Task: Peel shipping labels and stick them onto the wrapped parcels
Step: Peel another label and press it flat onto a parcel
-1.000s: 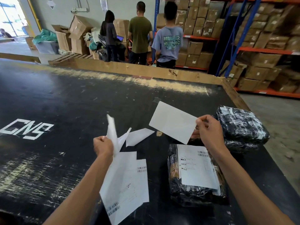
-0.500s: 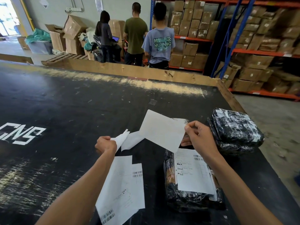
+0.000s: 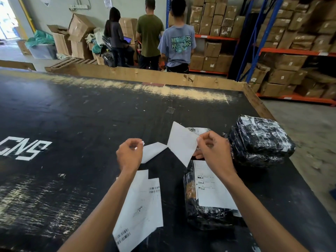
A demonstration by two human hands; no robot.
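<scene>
Since half a second ago the two hands have drawn closer together above the black table [image 3: 72, 124], and the white sheet in the right hand has swung up so its far corner points away from the person.

The right hand [image 3: 214, 151] pinches the near-right edge of that peeled label [image 3: 181, 142] between thumb and bent fingertips; the other fingers are curled in, and the label hangs clear of the table, blank side up. The left hand [image 3: 130, 154] is nearly closed, thumb and forefinger nipping the end of a narrow white backing strip [image 3: 154, 150], whose far tip meets the label's lower-left corner.

Directly below the right hand, nearer the person, lies a black wrapped parcel [image 3: 200, 215] with a printed shipping label [image 3: 212, 186] already stuck on its top. To the right of that parcel and farther away sits a stack of black wrapped parcels [image 3: 258, 140], unlabelled as far as can be seen. Left of the labelled parcel, under the left forearm, loose label sheets [image 3: 141, 211] with barcodes lie flat on the table.
</scene>
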